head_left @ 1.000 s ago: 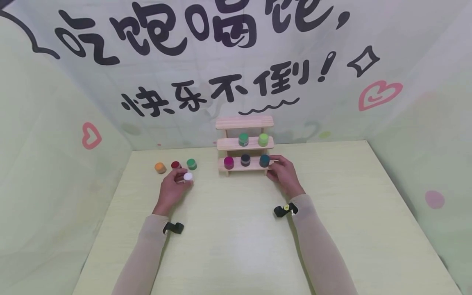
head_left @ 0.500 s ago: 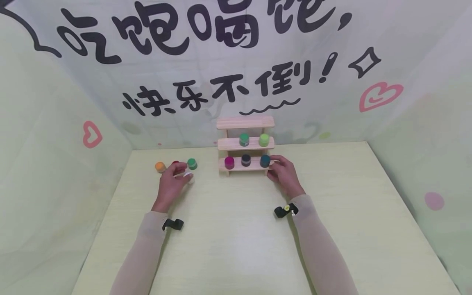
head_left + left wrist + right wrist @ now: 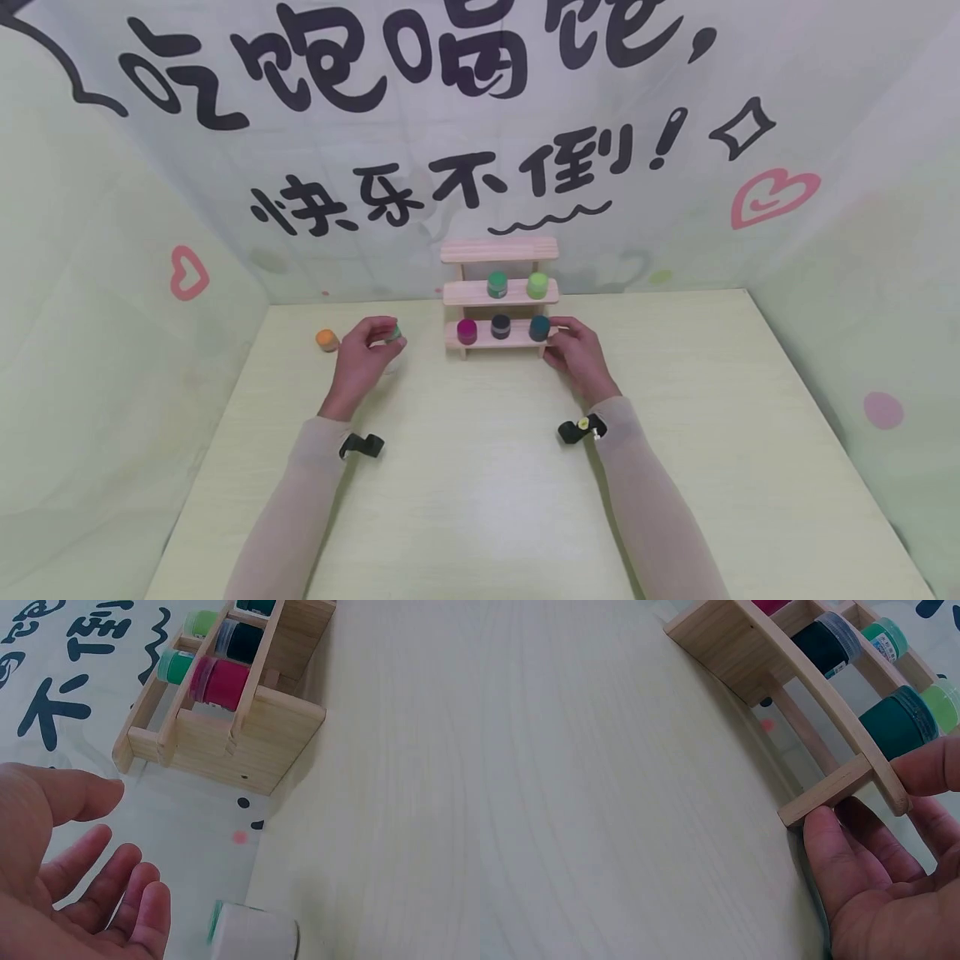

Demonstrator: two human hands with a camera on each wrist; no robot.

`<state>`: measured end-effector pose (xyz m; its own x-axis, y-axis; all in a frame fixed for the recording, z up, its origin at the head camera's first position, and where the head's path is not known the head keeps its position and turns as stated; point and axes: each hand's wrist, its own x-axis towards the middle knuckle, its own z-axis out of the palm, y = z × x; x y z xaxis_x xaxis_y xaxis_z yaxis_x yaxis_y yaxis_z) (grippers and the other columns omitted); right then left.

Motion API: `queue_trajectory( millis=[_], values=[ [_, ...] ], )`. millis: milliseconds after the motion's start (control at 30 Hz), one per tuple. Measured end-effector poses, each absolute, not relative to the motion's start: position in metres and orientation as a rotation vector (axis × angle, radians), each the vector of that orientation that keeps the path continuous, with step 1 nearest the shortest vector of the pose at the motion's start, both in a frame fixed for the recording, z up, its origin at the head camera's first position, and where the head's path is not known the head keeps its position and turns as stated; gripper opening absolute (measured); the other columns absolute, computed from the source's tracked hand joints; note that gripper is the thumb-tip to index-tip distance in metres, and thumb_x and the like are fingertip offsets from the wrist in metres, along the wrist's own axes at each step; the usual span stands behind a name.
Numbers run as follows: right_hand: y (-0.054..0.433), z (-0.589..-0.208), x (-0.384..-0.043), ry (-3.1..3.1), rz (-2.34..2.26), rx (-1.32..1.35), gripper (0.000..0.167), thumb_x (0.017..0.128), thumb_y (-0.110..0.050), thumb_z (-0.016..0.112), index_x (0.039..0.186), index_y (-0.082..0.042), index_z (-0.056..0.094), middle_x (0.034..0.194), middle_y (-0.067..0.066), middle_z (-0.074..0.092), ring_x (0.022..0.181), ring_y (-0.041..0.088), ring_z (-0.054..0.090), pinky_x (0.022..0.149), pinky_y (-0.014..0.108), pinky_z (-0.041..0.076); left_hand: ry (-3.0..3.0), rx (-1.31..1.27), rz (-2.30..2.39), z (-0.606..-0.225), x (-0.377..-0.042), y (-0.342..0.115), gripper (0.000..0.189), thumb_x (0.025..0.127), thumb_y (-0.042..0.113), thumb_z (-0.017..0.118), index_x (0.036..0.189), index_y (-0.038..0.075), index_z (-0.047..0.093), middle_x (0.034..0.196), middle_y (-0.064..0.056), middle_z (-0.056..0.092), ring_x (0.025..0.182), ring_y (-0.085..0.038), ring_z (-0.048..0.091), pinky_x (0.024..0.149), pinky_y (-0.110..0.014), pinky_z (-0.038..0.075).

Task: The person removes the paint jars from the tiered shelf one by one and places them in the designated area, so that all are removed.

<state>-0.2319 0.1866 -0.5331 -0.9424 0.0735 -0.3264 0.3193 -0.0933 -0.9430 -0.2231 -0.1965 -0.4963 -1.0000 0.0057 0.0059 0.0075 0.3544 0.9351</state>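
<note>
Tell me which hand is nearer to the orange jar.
Left. The left hand is close beside the orange jar, on its right; the right hand is farther right, at the right end of the wooden rack.

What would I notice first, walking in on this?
Probably the bold black Chinese lettering across the pale cloth backdrop. Just below, a stepped pale wooden rack carries five small round colourful jars, a bare right hand holding its right end. Off to the left, a small round orange jar stands near the bare left hand.
</note>
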Motion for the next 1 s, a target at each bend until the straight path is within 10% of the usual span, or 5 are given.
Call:
queue_trajectory(
  millis=[1000],
  values=[
    [0.188, -0.533, -0.232, 1.988, -2.160, 0.428, 0.046, 0.092, -0.002, 0.060, 0.138, -0.011, 0.064, 0.110, 0.005, 0.073, 0.095, 0.017, 0.070, 0.080, 0.023, 0.063, -2.504, -0.193, -1.693, -0.474, -0.248, -0.106, 0.034, 0.097, 0.020, 0.076, 0.129, 0.013, 0.069, 0.128, -0.007, 0.072, 0.120, -0.026, 0.066, 0.106, -0.049, 0.056]
  ],
)
